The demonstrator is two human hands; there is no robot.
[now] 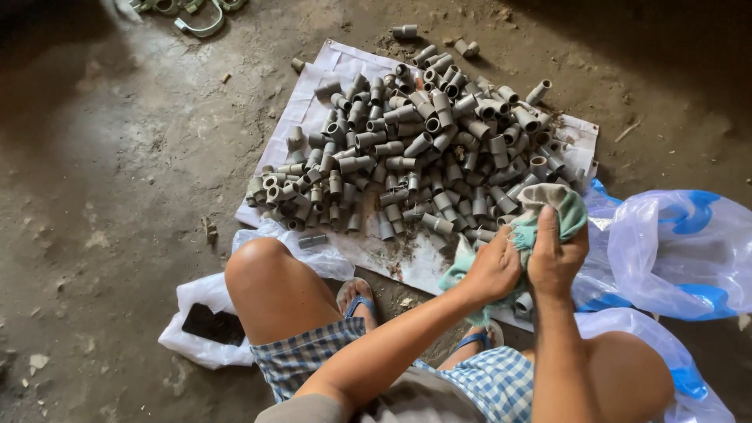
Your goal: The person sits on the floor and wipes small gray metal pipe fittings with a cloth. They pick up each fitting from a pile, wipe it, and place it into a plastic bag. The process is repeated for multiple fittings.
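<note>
We look down on a dirty concrete floor (117, 157) where a white sheet (345, 63) carries a heap of grey pipe fittings (423, 149). Both our hands meet at the sheet's near right edge, just beside the heap. The right hand (556, 254) has its fingers (547, 227) clamped over the top of a green cloth (560, 205), which bulges above the knuckles. The left hand (492, 270) has its fingers closed on the cloth's lower folds. One grey fitting (523, 302) peeks out just below the hands. A blue-and-clear plastic bag (674, 251) lies to the right.
</note>
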